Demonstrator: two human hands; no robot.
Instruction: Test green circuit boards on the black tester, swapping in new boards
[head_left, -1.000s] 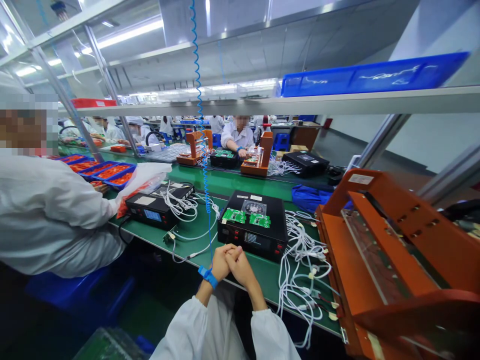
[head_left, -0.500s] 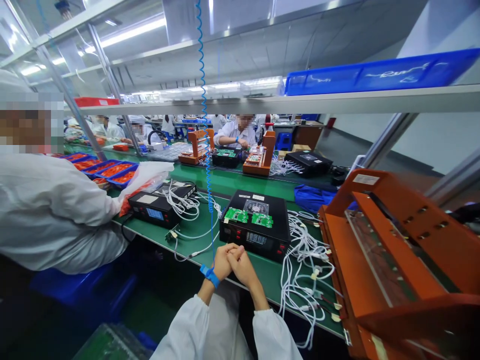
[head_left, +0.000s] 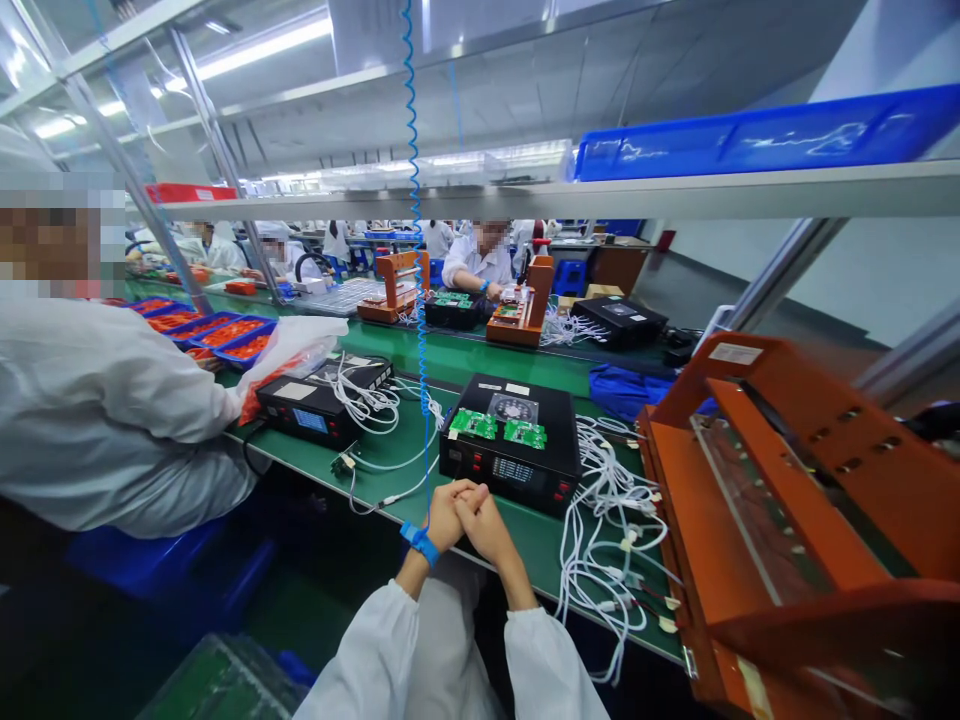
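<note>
At the table's front edge my left hand (head_left: 445, 516) and my right hand (head_left: 486, 528) are clasped together, fingers closed over each other. No object shows in them. A blue wrist strap (head_left: 420, 543) is around my left wrist, joined to a coiled blue cord (head_left: 414, 150) that hangs from above. Just beyond my hands stands a black box (head_left: 465, 462) with a small display and red switches. Two green circuit boards lie on its top, one on the left (head_left: 473, 424) and one on the right (head_left: 525, 433).
White cables (head_left: 600, 540) lie tangled right of the box, beside a large orange fixture (head_left: 750, 500). On the left sit another black device (head_left: 300, 410) and a co-worker in a white coat (head_left: 112, 410). A shelf (head_left: 675, 198) with a blue tray (head_left: 750, 140) crosses overhead.
The view has shifted slightly. My hands stay clasped in the same place, and the boards have not moved. Across the table, a co-worker's arm has moved a little.
</note>
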